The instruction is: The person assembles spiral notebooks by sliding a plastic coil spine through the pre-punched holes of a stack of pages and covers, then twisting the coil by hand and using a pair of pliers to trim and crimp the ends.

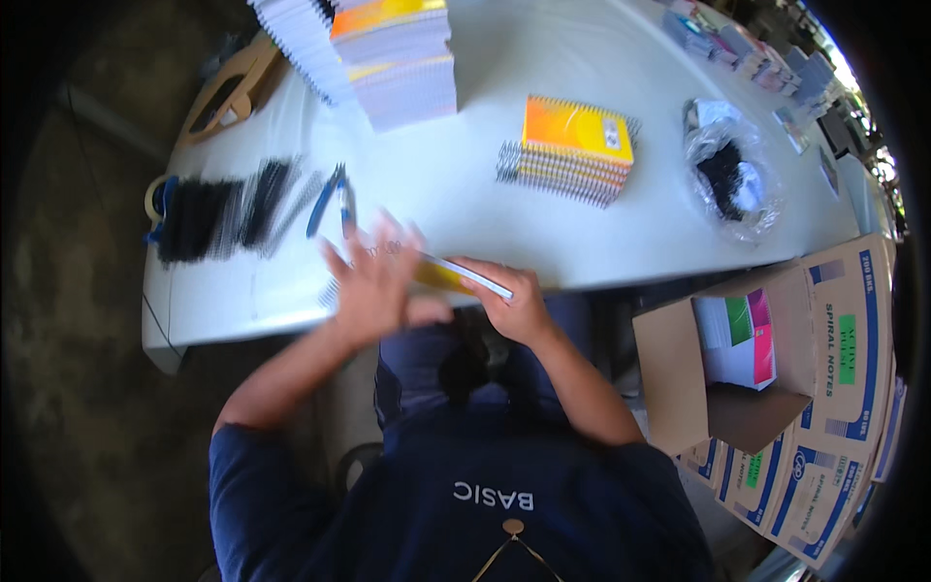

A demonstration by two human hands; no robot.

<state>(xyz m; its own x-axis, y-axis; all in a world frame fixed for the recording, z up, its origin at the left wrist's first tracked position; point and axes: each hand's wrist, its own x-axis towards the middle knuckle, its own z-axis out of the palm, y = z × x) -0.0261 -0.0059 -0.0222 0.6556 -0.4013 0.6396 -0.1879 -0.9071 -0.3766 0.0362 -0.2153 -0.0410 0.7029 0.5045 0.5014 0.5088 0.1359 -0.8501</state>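
Over the table's near edge, my right hand [512, 299] grips one end of a thin notebook [443, 275] with a yellow cover and white page edges. My left hand [373, 286] hovers at the notebook's other end, fingers spread and smeared by motion. Part of a wire spiral [330, 293] shows beside that hand; whether it is threaded into the notebook is hidden. Just beyond lie blue-handled pliers [335, 202]. Loose black spiral coils [208, 218] are heaped to the left. A pile of spiral-bound notebooks [577, 131] with orange-yellow covers sits farther right.
Tall paper stacks [407, 92] stand at the back. A tape roll [157, 197] and a brown holder [228, 92] are at far left. Right of the notebooks sits a plastic bag [732, 179] with black bits. An open carton [669, 373] stands by the table's right edge.
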